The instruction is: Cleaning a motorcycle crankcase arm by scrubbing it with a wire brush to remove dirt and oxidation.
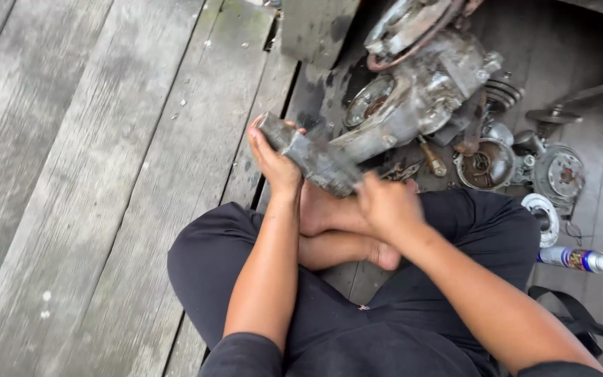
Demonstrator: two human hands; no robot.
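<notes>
I sit cross-legged on a wooden plank floor [92,174]. Both hands hold a grimy grey metal part [308,157], long and blocky, tilted from upper left to lower right above my bare feet [336,230]. My left hand [273,164] grips its upper left end from below. Over its lower right end my right hand [389,206] is closed. Just beyond it lies a dirty engine casing [413,98] with a round opening.
Loose engine parts lie at the right: a round bowl-shaped housing [486,166], a disc-shaped cover [560,174], a white ring [544,213], a screwdriver [430,159]. A spray can [575,259] with a red straw and a black strap [574,318] lie at the lower right.
</notes>
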